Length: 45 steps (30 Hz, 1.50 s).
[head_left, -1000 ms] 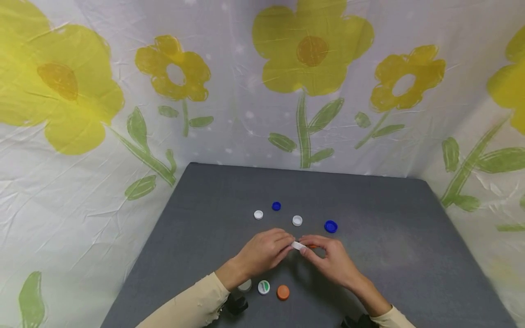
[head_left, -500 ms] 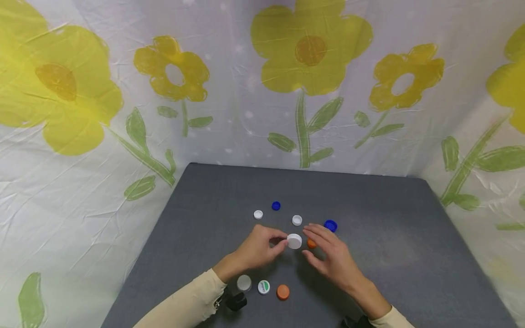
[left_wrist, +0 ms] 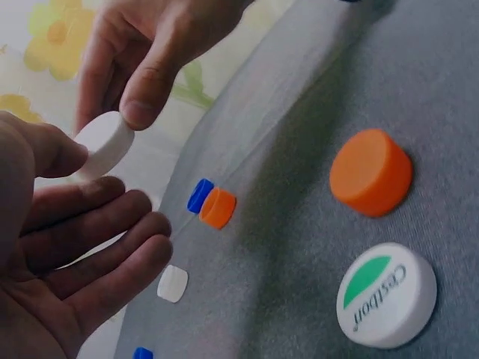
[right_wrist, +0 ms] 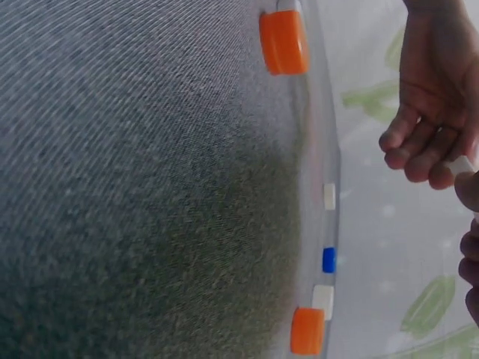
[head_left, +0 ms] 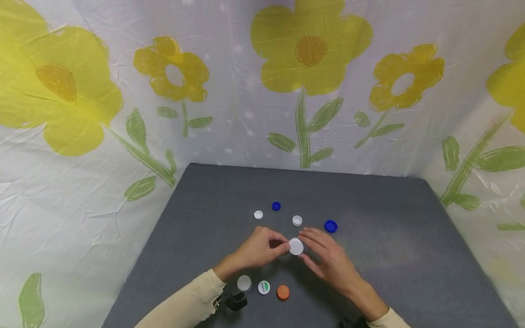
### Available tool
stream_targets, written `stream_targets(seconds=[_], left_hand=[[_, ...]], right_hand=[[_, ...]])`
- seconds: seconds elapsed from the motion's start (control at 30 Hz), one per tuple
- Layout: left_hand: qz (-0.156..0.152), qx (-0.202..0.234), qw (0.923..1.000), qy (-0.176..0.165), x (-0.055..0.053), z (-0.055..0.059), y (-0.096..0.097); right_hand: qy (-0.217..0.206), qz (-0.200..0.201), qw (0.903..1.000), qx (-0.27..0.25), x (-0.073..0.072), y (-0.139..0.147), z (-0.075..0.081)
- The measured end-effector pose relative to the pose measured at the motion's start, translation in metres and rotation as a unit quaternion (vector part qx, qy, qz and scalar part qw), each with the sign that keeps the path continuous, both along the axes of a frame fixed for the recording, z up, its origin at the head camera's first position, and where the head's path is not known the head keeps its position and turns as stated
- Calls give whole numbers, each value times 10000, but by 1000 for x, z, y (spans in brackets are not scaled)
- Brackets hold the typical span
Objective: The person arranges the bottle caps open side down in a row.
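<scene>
A wide white bottle cap [head_left: 295, 246] is raised over the grey table, its flat round face turned up in the head view. My left hand [head_left: 258, 248] pinches its left edge; in the left wrist view that thumb presses the cap [left_wrist: 108, 143] while the other fingers spread loosely below. From the other side comes my right hand [head_left: 328, 255], thumb and fingers bent around the cap's right edge. Its thumb overlaps the rim in the left wrist view. An orange cap [left_wrist: 217, 208], hidden behind the right hand in the head view, stands on the table.
Beyond the hands lie white caps [head_left: 297, 220] and blue caps [head_left: 330, 226]. Nearer the body sit a grey-white cap [head_left: 244, 283], a white cap with a green print [head_left: 264, 287] and an orange cap [head_left: 283, 292]. A flowered curtain [head_left: 229, 91] surrounds the table [head_left: 389, 218].
The white cap has turned from edge-on to face-up. My right hand drew off it, spreading its fingers, then came back to its rim. The left hand kept its pinch at the latest.
</scene>
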<state>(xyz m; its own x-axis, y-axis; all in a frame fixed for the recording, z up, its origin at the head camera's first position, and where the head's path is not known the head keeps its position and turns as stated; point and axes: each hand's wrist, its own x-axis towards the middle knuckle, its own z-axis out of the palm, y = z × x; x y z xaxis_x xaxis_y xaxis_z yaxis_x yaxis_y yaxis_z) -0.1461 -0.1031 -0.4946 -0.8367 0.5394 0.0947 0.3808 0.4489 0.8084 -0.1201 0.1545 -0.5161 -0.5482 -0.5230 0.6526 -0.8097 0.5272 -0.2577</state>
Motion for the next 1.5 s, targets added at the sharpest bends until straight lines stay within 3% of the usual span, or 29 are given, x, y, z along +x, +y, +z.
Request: stream_targets(seconds=[0.1,0.2,0.37,0.5,0.77,0.97,1.3,1.5], left_hand=[[-56,20,9994,333,2,0,1],[-211,66,9941,1058,2,-2,3],[-519,-79,9686,2429,2,-2,6],[-637,-287,9541,2912,4,-1,9],[-913,-963,9389,3177,9,0,17],[-1305,-1525,9289,3112,14,-3,23],[-1768,-1772,9255,2844,22,-5,29],[-2066,-2413,9070,2763,25,-12,34]], right_hand=[[-102,-24,9999,-59,1,2,-2],[-204,-57,9996,-194,1,5,-3],[-349,-62,9987,-379,3,7,-2],[-467,-78,9984,-321,5,9,2],[-583,-161,9981,103,13,21,8],[-727,59,9954,627,19,29,10],[-997,121,9884,1142,33,33,6],[-1150,348,9825,1424,39,31,-1]])
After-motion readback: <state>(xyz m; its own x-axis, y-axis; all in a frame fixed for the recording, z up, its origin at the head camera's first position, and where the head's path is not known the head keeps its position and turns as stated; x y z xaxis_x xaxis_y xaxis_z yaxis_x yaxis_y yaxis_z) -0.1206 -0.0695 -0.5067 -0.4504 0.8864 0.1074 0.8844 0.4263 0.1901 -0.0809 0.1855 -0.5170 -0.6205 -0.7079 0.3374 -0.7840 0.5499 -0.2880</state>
